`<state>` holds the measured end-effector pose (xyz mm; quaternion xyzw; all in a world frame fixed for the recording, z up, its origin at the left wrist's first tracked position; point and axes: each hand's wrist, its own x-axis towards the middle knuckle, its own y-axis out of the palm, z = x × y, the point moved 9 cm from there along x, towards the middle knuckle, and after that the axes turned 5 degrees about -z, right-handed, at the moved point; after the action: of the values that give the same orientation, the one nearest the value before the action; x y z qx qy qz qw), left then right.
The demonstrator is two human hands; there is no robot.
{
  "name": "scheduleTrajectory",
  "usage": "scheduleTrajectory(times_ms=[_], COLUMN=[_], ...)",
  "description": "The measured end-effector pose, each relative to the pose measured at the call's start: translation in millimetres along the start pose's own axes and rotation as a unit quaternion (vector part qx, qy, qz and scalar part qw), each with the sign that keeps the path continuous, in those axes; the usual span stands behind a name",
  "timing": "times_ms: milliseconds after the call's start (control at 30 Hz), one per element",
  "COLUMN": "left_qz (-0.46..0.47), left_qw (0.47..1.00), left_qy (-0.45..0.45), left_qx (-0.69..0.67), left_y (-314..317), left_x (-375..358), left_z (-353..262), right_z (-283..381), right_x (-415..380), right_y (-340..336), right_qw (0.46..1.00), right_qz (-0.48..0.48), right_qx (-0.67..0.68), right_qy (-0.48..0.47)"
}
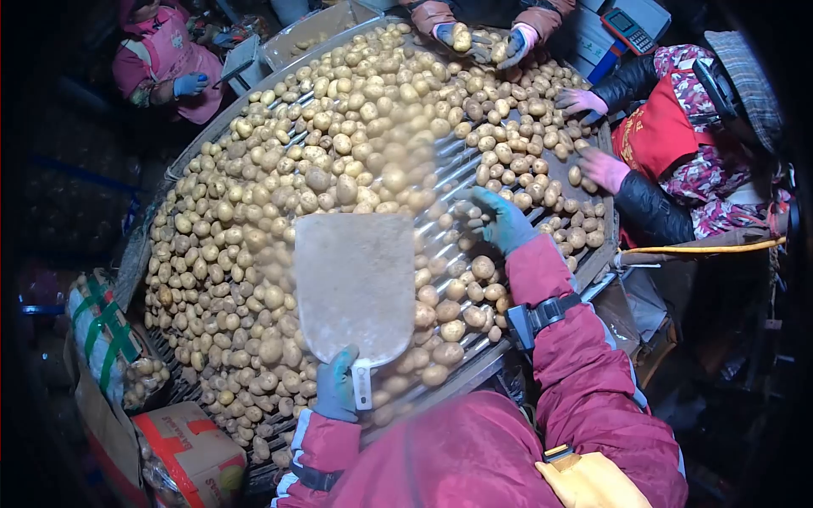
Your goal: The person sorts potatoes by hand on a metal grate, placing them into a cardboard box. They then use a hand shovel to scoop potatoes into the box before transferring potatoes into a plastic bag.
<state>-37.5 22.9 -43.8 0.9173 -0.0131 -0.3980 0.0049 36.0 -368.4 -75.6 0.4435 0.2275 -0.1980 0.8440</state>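
We sort potatoes at a wide roller table.

The roller table stretches far ahead under a heap of potatoes. Our left hand, arm bent close at the near edge, is clenched around the handle of a flat scoop whose blade lies over the near potatoes. Our right hand reaches further out, fingers spread and released, hovering just above potatoes to the scoop's right.

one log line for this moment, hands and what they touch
left hand: grips handle of flat scoop | right hand: open, over potatoes on roller table | co-workers' gloved hands at far side
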Motion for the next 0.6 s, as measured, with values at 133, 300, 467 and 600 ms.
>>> scheduleTrajectory(times_ms=[133,300,467,600], left_qz=[-0.012,-0.034,-0.044,-0.056], left_qw=[0.996,0.996,0.992,0.993], left_qy=[-0.049,-0.037,-0.018,-0.013], left_qx=[-0.077,-0.079,-0.118,-0.099], left_y=[-1.6,-13.7,-26.0,-32.6], left_x=[-3.0,-9.8,-3.6,-4.7], left_z=[9.5,5.3,15.7,14.4], right_z=[-6.8,-10.2,-21.6,-38.0], right_x=[-26.3,-4.4,69.0,54.4], right_y=[81.9,117.9,131.0,143.7], right_qw=[0.987,0.898,0.629,0.433], right_qz=[0.051,0.067,-0.016,0.056], right_qx=[-0.149,-0.396,-0.641,-0.747], right_qy=[-0.035,-0.177,-0.439,-0.502])
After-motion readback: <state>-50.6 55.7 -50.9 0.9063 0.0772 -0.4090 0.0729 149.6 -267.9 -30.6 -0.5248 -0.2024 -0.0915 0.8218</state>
